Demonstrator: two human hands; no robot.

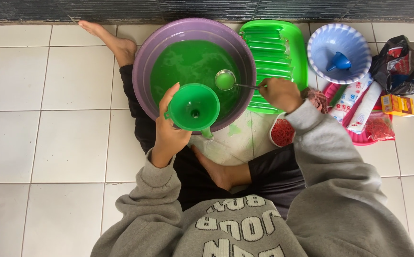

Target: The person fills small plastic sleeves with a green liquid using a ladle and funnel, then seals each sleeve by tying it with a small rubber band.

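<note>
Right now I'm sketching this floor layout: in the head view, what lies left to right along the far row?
Purple basin of green liquid → green tray of filled tubes → pale blue bowl with blue funnel → black plastic bag.

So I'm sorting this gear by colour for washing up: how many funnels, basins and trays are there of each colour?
Green funnel, in the left hand: 1
Blue funnel: 1
Purple basin: 1
Pale blue-and-white basin: 1
Green tray: 1
Pink tray: 1
Total: 6
</note>
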